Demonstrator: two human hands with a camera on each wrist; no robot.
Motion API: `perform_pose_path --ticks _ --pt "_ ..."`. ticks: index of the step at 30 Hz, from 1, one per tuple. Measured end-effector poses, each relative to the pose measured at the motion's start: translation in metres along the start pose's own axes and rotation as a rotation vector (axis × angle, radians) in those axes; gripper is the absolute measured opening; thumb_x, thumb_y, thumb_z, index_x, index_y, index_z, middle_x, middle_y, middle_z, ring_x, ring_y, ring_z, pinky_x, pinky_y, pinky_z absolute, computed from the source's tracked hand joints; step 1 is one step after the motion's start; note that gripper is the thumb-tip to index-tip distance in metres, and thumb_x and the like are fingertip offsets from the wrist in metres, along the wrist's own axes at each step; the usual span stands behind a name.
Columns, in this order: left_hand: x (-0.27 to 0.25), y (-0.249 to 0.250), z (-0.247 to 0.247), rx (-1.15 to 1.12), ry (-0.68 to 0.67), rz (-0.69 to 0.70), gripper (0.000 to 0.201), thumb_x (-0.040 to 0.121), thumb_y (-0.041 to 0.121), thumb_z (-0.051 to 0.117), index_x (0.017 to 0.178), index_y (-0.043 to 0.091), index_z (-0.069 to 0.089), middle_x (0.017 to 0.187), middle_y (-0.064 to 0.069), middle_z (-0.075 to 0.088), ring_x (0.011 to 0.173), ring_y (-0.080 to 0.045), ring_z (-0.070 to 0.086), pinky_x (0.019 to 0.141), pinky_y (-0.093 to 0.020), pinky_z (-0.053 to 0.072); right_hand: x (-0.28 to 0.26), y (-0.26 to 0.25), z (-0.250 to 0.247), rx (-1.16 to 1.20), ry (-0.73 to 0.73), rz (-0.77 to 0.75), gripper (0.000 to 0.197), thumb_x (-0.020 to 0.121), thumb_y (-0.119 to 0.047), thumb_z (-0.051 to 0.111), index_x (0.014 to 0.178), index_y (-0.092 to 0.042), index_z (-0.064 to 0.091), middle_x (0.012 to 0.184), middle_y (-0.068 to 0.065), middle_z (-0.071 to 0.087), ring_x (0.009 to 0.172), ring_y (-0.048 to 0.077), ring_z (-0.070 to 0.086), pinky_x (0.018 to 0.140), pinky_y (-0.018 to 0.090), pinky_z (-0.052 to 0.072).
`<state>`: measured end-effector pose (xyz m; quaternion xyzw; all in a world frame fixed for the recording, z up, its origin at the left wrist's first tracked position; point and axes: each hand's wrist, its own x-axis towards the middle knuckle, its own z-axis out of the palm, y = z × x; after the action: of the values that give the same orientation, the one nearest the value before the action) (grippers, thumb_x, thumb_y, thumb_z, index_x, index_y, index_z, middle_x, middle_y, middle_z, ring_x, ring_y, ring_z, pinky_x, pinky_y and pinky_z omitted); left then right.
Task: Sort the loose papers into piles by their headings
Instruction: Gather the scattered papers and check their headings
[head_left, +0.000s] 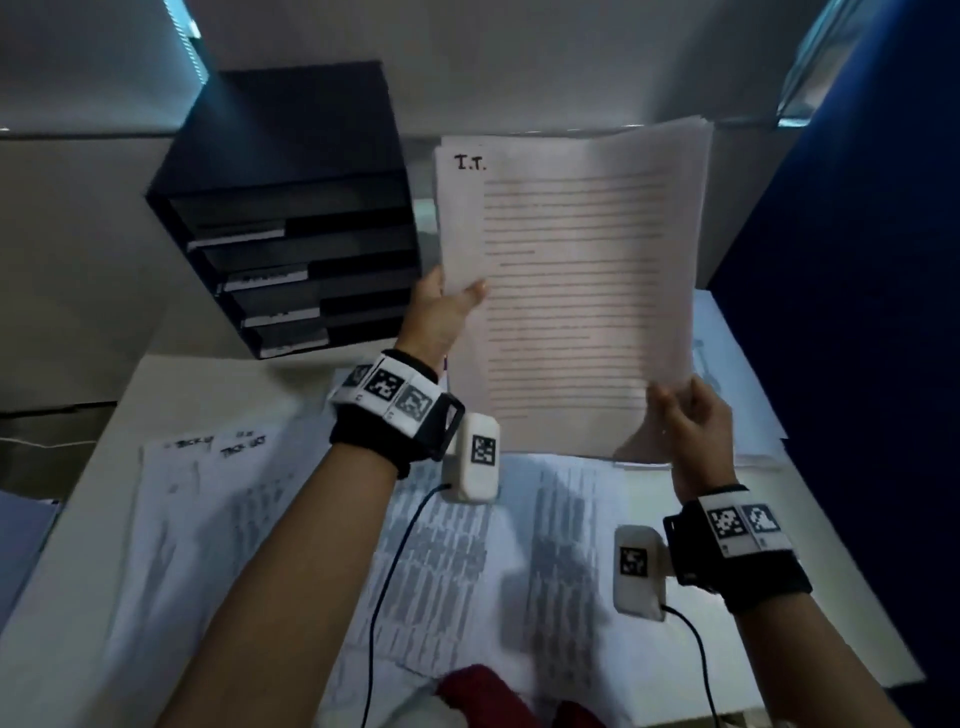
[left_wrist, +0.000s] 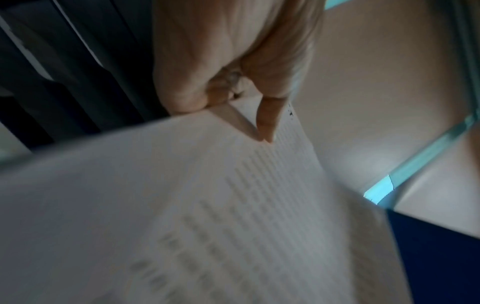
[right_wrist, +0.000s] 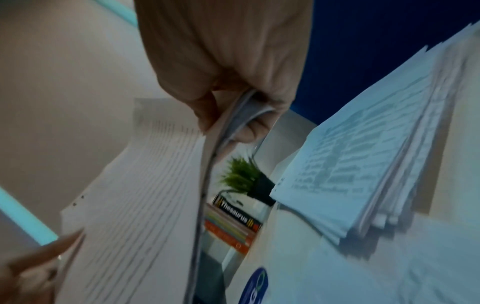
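I hold a stack of printed sheets (head_left: 571, 291) upright above the desk; the front sheet is headed "I.T.". My left hand (head_left: 447, 306) pinches the stack's left edge, thumb on the front sheet (left_wrist: 233, 205). At the lower right corner my right hand (head_left: 685, 410) grips the sheaf (right_wrist: 145, 205), fingers curled round its edge. On the desk below lie sorted papers: a pile headed "TACK-UP" (head_left: 208, 493) at left, printed sheets (head_left: 467, 561) in the middle, and another pile (right_wrist: 369, 156) at right.
A black multi-tier paper tray (head_left: 291, 228) stands at the back left, with sheets in its slots. A blue partition (head_left: 852, 312) walls the right side. Books (right_wrist: 233, 224) and a small green plant (right_wrist: 241, 174) sit behind the desk. Cables run from the wrist cameras.
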<state>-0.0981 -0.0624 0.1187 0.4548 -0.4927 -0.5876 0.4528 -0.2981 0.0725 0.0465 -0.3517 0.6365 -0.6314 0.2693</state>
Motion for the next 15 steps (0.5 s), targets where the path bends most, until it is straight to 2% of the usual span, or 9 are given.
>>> perform_pose_path --ticks 2,5,7,9,11,12,13,15 --pt "0.005 -0.021 0.032 0.114 -0.081 -0.057 0.034 0.088 -0.002 0.054 0.122 -0.005 0.050 0.119 -0.020 0.059 0.099 -0.023 0.057 0.096 -0.040 0.047 0.018 0.002 -0.025 0.011 0.059 0.009 0.019 0.089 -0.001 0.054 0.075 -0.013 0.054 0.059 -0.015 0.058 0.054 -0.004 0.049 0.054 0.015 0.042" --pt "0.007 -0.056 0.072 0.272 -0.159 -0.117 0.035 0.091 -0.002 0.047 0.126 0.000 0.048 0.126 -0.018 0.056 0.111 -0.028 0.055 0.099 -0.039 0.043 0.041 0.010 -0.058 0.002 0.147 0.033 0.031 0.089 0.001 0.049 0.067 -0.020 0.044 0.050 -0.020 0.050 0.048 -0.006 0.041 0.050 0.012 0.036" --pt "0.009 -0.077 0.095 0.370 -0.229 -0.148 0.038 0.090 -0.001 0.045 0.128 0.003 0.047 0.129 -0.016 0.054 0.118 -0.030 0.051 0.103 -0.042 0.040 0.055 0.024 -0.081 -0.046 0.218 0.064 0.023 0.081 -0.007 0.051 0.065 -0.021 0.043 0.051 -0.017 0.047 0.049 -0.005 0.038 0.050 0.016 0.034" --pt "0.011 -0.094 0.114 0.447 -0.297 -0.181 0.037 0.089 -0.001 0.045 0.126 0.003 0.048 0.129 -0.017 0.054 0.118 -0.031 0.051 0.102 -0.040 0.041 0.067 0.041 -0.100 -0.149 0.262 0.110 0.008 0.074 -0.016 0.047 0.067 -0.020 0.047 0.061 -0.009 0.047 0.056 0.001 0.041 0.057 0.023 0.034" --pt "0.012 -0.107 0.127 0.479 -0.337 -0.231 0.035 0.089 -0.001 0.045 0.123 0.001 0.051 0.126 -0.018 0.056 0.115 -0.031 0.054 0.098 -0.035 0.043 0.076 0.056 -0.113 -0.308 0.259 0.176 0.007 0.078 -0.015 0.047 0.075 -0.013 0.052 0.074 0.006 0.049 0.069 0.015 0.045 0.065 0.028 0.034" --pt "0.012 -0.112 0.133 0.498 -0.343 -0.257 0.034 0.089 -0.001 0.045 0.123 0.000 0.051 0.126 -0.017 0.056 0.115 -0.030 0.054 0.095 -0.031 0.043 0.080 0.062 -0.117 -0.382 0.250 0.206 0.007 0.083 -0.009 0.047 0.080 -0.008 0.054 0.078 0.011 0.049 0.074 0.018 0.044 0.067 0.029 0.033" --pt "0.011 -0.117 0.138 0.522 -0.339 -0.283 0.035 0.090 -0.001 0.044 0.124 0.000 0.050 0.127 -0.016 0.056 0.115 -0.029 0.054 0.091 -0.027 0.041 0.086 0.068 -0.120 -0.462 0.248 0.229 0.010 0.086 -0.004 0.046 0.086 -0.003 0.056 0.082 0.014 0.050 0.078 0.020 0.044 0.068 0.029 0.033" --pt "0.009 -0.128 0.147 0.605 -0.287 -0.337 0.039 0.092 0.003 0.042 0.130 0.004 0.045 0.131 -0.014 0.053 0.118 -0.028 0.051 0.091 -0.027 0.040 0.096 0.074 -0.120 -0.576 0.215 0.276 0.020 0.087 -0.001 0.045 0.100 0.005 0.058 0.094 0.020 0.057 0.085 0.027 0.051 0.072 0.033 0.037"
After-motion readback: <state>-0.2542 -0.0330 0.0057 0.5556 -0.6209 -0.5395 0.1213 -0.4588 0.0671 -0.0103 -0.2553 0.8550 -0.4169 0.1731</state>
